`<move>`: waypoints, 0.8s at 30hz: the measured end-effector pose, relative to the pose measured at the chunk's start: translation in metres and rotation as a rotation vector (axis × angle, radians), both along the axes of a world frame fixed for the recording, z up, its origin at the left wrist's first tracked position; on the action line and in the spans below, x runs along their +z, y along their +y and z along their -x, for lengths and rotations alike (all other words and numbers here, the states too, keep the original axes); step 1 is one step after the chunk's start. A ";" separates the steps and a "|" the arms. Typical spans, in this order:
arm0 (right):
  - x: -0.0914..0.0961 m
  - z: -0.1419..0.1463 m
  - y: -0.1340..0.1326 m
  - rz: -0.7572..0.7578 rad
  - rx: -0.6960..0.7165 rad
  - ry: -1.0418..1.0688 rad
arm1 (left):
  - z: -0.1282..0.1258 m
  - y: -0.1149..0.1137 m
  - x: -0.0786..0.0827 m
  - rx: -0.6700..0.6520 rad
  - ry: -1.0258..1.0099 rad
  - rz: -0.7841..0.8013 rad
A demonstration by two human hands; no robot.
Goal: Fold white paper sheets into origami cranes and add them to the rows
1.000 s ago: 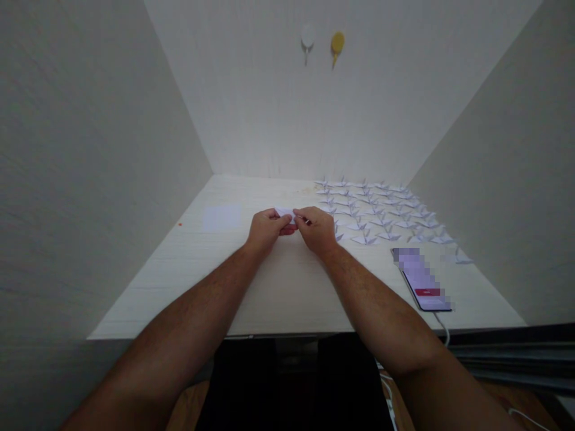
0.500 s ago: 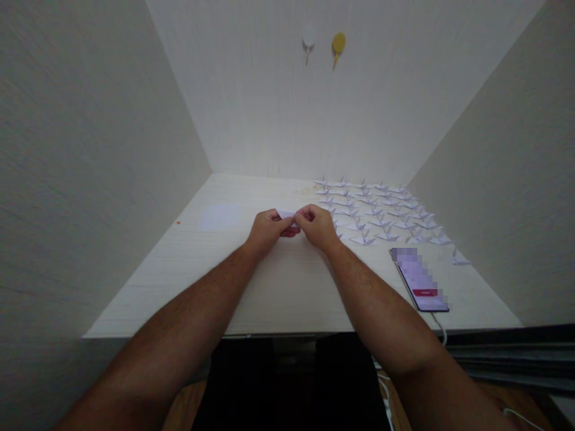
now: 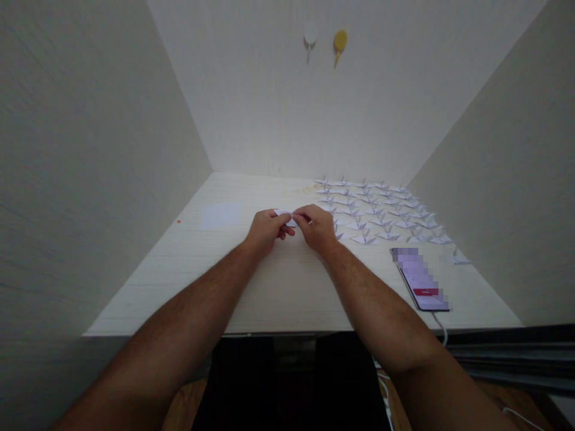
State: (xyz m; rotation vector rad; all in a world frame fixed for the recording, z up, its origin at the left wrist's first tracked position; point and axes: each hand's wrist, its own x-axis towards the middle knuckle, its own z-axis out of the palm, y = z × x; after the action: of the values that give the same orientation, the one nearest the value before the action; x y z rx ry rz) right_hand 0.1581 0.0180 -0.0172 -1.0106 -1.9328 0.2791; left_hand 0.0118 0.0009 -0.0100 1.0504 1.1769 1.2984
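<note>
A small folded piece of white paper [image 3: 284, 212] is held between my two hands above the middle of the table. My left hand [image 3: 268, 227] pinches its left part, thumb on top and fingers beneath. With thumb and forefinger, my right hand [image 3: 316, 225] grips the paper's right end. Part of the paper is covered by my fingers, so its exact folded shape cannot be made out. Several white paper cranes [image 3: 365, 237] stand in rows just beyond and to the right of my right hand.
A stack or sheet of white paper [image 3: 220, 215] lies left on the white table [image 3: 278, 287]. A phone [image 3: 420, 281] with a white cable [image 3: 441, 329] lies at the right. Walls enclose the table; white [image 3: 309, 33] and yellow [image 3: 340, 41] hooks hang on the back one.
The fingers of my left hand have shifted under the paper, and the paper has turned a little. My right fingers have moved slightly along its edge.
</note>
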 end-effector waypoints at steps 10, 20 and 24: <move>-0.003 0.000 0.004 -0.139 0.075 0.062 | 0.002 -0.001 0.002 0.005 -0.042 0.012; -0.005 0.001 0.004 -0.182 0.114 0.137 | 0.002 -0.002 0.004 -0.015 -0.095 0.028; -0.005 0.002 0.003 -0.149 0.102 0.170 | 0.004 -0.002 0.003 -0.055 -0.124 0.022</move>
State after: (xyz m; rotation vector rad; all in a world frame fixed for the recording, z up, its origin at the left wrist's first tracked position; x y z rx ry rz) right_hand 0.1558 0.0213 -0.0224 -0.7671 -1.8241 0.2658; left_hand 0.0077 -0.0010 -0.0066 0.9656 1.0595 1.2862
